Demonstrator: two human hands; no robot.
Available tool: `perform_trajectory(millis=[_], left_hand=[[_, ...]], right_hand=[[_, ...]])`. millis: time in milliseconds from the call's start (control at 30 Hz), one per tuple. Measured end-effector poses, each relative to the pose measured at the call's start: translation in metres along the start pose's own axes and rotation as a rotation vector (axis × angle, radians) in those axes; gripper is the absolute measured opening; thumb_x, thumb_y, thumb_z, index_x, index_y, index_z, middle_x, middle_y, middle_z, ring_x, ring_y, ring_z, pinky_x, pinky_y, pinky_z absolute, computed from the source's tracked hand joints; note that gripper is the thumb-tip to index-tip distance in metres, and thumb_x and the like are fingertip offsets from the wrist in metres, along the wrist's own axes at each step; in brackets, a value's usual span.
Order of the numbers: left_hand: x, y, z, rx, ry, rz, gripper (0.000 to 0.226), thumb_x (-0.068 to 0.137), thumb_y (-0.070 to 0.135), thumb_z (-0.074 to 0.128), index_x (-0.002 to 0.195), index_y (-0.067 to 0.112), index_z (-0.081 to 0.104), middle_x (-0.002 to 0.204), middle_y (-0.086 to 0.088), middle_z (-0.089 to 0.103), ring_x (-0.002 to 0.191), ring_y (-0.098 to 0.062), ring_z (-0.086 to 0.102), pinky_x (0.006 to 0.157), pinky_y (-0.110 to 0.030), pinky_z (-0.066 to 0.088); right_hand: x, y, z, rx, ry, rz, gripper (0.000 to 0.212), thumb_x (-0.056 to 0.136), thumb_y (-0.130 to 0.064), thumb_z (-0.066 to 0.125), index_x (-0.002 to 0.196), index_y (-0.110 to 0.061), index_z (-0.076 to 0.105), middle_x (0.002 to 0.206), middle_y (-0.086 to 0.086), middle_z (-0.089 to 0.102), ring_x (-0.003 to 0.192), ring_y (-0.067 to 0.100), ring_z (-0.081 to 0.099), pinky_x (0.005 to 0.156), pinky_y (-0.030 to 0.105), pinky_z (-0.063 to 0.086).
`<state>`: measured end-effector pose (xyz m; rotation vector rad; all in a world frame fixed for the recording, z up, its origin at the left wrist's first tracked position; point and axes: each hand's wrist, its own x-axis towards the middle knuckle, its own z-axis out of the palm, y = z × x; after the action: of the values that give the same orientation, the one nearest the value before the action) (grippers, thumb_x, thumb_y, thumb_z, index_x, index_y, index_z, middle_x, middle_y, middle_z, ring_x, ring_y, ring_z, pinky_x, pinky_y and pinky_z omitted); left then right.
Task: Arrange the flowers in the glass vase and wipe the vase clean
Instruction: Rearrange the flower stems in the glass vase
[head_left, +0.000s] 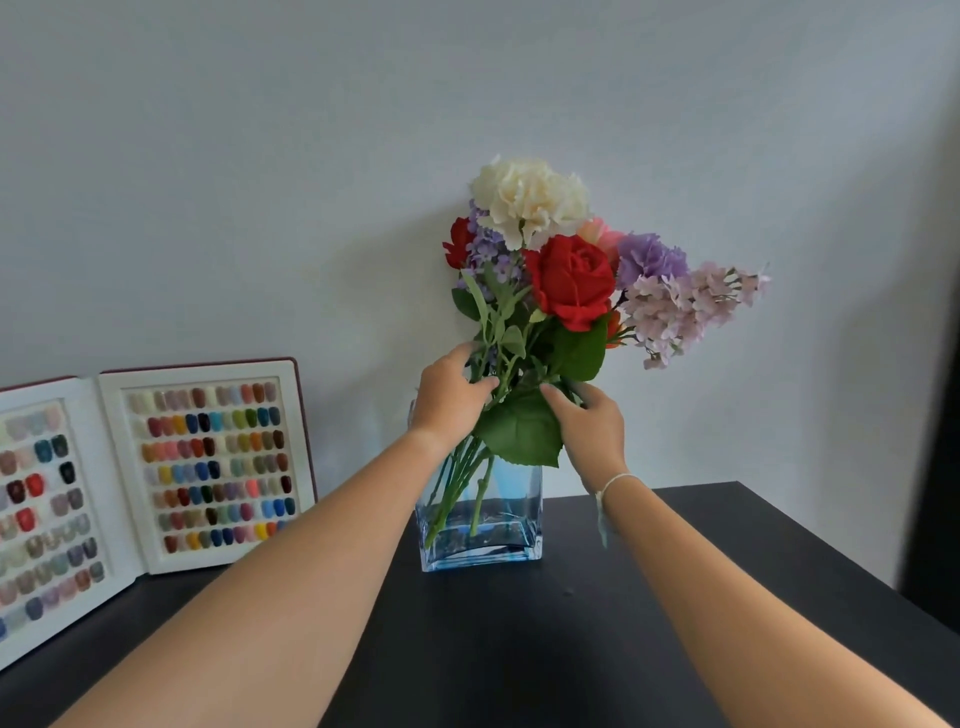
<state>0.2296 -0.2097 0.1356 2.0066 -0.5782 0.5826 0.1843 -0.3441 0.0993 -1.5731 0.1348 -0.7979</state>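
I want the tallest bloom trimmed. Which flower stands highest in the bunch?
The cream-white flower, topping the bunch above the big red rose; the purple and pink blooms sit lower, to the right.

We see a black matte table (597, 649) bearing a rectangular blue-tinted glass vase (511, 525) and an open white nail-colour sample book (130, 483).

Worktop (519, 649): bare dark surface in front of and right of the vase (480, 525); open approach from the near edge. Left side blocked by an open nail-sample book (208, 467) standing against the wall (311, 156), a narrow gap between it and the vase. Wall close behind the vase. Above the rim, flowers (566, 270) spread wide, leaning right; both hands (449, 400) (589, 421) and forearms flank the stems (462, 483).
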Motion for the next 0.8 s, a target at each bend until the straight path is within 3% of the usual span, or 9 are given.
perform_trajectory(millis=[100,200,333,467,600,800], left_hand=[[0.005,-0.003,0.003,-0.064,0.043,0.03,0.024,0.085,0.017,0.061,0.109,0.021,0.064,0.119,-0.008,0.065,0.091,-0.009,0.057,0.089,-0.028,0.044],[0.006,-0.003,-0.001,-0.22,0.036,0.03,0.024,0.082,0.016,0.065,0.106,0.017,0.067,0.118,-0.006,0.064,0.104,-0.017,0.061,0.091,-0.037,0.05],[0.001,-0.01,-0.012,-0.348,-0.015,0.032,0.02,0.079,0.016,0.069,0.093,0.03,0.067,0.106,-0.006,0.067,0.075,-0.008,0.066,0.067,-0.018,0.055],[0.0,-0.018,-0.027,-0.323,0.006,-0.014,0.017,0.08,0.017,0.068,0.092,0.03,0.069,0.092,-0.008,0.072,0.082,-0.021,0.068,0.079,-0.033,0.056],[0.006,-0.026,-0.042,-0.288,0.097,-0.046,0.023,0.081,0.017,0.066,0.104,0.013,0.068,0.089,-0.005,0.069,0.075,-0.019,0.061,0.077,-0.037,0.056],[0.01,-0.034,-0.05,-0.424,0.201,-0.173,0.026,0.083,0.014,0.064,0.108,0.006,0.066,0.083,-0.004,0.063,0.063,-0.018,0.056,0.075,-0.034,0.057]], right_hand=[[0.009,0.001,0.007,0.016,0.025,0.014,0.029,0.081,-0.03,0.064,0.104,-0.013,0.065,0.108,0.008,0.064,0.093,0.023,0.06,0.089,0.039,0.051],[0.015,0.001,0.011,0.024,0.055,0.033,0.031,0.078,-0.031,0.068,0.103,-0.011,0.067,0.104,0.007,0.063,0.094,0.025,0.06,0.091,0.042,0.05],[0.018,0.003,0.013,0.057,0.088,0.037,0.017,0.078,-0.027,0.069,0.091,-0.018,0.07,0.094,0.004,0.062,0.093,0.026,0.059,0.091,0.042,0.049],[0.02,0.001,0.016,0.098,0.077,0.049,0.018,0.078,-0.024,0.068,0.095,-0.016,0.07,0.091,0.002,0.062,0.091,0.025,0.059,0.09,0.038,0.049],[0.027,-0.004,0.017,0.067,0.041,0.021,0.023,0.08,-0.022,0.067,0.1,-0.011,0.07,0.09,0.002,0.063,0.089,0.023,0.059,0.086,0.032,0.047],[0.033,-0.007,0.017,0.036,-0.031,0.036,0.025,0.081,-0.022,0.066,0.103,-0.01,0.069,0.095,0.005,0.066,0.093,0.025,0.062,0.09,0.037,0.05]])
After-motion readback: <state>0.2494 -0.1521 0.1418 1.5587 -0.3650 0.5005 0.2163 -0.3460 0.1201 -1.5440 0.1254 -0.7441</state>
